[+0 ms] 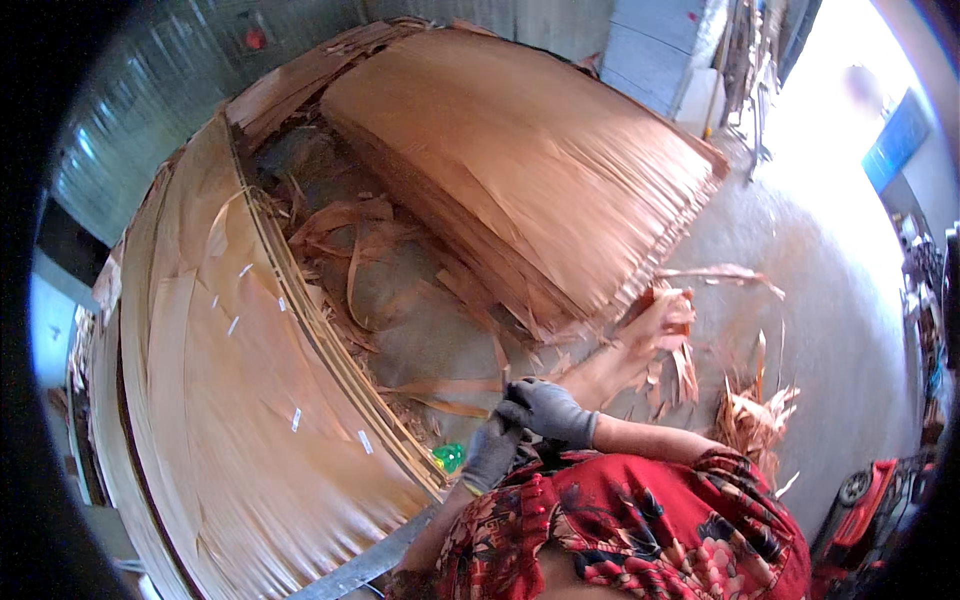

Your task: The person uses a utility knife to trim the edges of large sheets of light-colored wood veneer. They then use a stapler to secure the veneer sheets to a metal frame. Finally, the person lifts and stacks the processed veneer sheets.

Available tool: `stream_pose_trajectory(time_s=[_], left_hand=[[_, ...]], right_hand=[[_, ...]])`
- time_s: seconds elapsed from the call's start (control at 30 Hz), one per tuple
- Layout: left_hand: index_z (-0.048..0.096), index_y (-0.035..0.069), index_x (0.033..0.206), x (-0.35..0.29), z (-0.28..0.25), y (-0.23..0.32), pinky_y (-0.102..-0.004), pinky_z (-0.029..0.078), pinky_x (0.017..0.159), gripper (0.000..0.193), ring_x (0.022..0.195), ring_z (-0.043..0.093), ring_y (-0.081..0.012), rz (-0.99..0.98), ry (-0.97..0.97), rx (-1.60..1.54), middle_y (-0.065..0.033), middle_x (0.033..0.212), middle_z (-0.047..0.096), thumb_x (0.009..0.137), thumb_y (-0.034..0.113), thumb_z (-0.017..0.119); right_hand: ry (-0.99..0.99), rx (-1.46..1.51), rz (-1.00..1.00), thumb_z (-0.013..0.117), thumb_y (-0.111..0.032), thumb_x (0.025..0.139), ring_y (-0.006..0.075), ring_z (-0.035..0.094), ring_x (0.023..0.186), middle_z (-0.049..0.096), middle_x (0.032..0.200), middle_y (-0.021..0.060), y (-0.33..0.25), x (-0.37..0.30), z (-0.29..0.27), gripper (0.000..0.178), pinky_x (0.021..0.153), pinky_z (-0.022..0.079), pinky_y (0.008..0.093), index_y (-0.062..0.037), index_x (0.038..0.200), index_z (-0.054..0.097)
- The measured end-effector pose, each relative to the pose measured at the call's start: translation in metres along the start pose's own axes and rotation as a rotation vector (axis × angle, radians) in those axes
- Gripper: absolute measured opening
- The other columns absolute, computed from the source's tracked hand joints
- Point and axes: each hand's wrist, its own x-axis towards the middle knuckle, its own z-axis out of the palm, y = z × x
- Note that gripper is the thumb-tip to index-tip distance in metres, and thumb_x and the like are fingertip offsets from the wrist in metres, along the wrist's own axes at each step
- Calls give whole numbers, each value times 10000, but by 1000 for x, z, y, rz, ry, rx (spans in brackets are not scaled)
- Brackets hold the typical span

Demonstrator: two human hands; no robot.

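Right hand (552,410) clasped over left hand (493,452) (both gloved), veneer sheet (250,400) just beside.

Large veneer stack (520,170) top centre, reddish-brown sheets, front edge frayed. Second veneer stack (240,400) at left, small white tape patches on top sheet. Loose veneer strips (350,250) curled on concrete floor (830,300) between stacks. Splintered scrap pile (750,415) right of centre, well apart from both stacks. Small green object (450,457) just beside left stack's edge (too small to identify). Red wheeled machine (865,505) lower right, partly cut off. Corrugated metal wall (150,90) upper left.
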Motion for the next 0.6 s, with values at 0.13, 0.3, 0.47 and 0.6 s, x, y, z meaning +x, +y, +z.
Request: stream_pose_trajectory(time_s=[0.13,0.3,0.47,0.6], left_hand=[[538,72,987,77,-12,-22,-393,470,564,245,655,614,-306,198,90,349,-177,772,622,820,250,557],[512,76,1076,166,-61,-19,-471,459,647,429,767,601,-399,-14,-218,488,-257,846,601,823,421,546],[460,65,1229,173,-145,47,-376,462,798,450,957,591,-300,-55,111,455,-170,1074,590,860,311,540],[583,75,1101,165,-219,-9,-381,501,741,350,888,617,-316,237,731,674,-169,1063,606,814,275,599]], right_hand=[[112,68,40,524,-335,857,418,545,841,568,883,234,15,55,-14,324,716,432,462,-13,882,541],[180,639,202,470,-209,926,201,552,679,571,749,50,91,161,-2,212,613,439,306,-24,859,549],[119,1025,240,493,-240,931,52,443,704,498,781,-49,88,274,-53,178,611,382,198,-73,961,547],[-135,982,219,528,-230,910,37,443,543,517,752,-51,45,376,-70,177,464,360,196,-75,987,565]])
